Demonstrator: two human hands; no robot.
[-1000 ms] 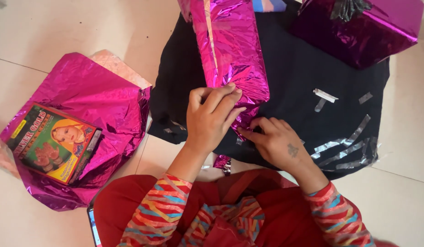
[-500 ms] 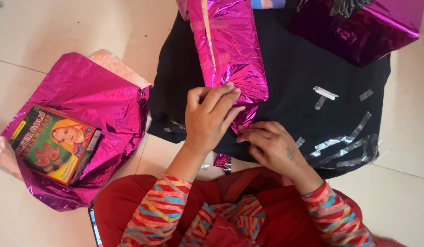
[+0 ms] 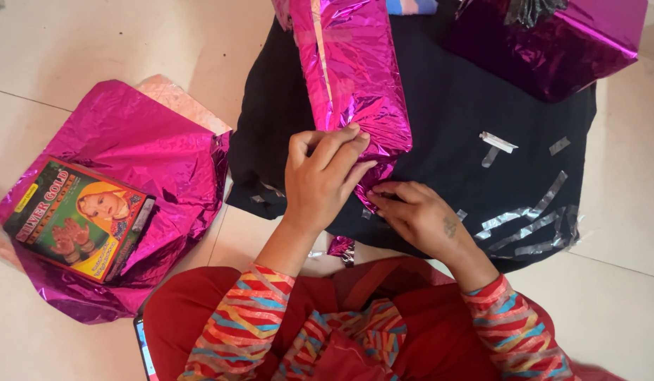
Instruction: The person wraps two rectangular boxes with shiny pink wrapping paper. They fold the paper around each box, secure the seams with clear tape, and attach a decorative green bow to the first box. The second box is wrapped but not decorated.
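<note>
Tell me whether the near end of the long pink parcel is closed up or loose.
Loose: foil at the near end of the long pink parcel sticks out crumpled, pinched between the left hand and right hand.

Looks like someone's home floor, pale tiles [image 3: 115, 42] with a black cloth [image 3: 447, 141] spread out as a workspace, spare pink foil sheet [image 3: 143, 162] over at 9 o'clock.

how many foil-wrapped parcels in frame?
2. One long pink foil parcel lies on the black cloth, its near end held by the left hand and right hand. One purple foil parcel sits top right, partly cropped; more may lie off-frame.
</note>
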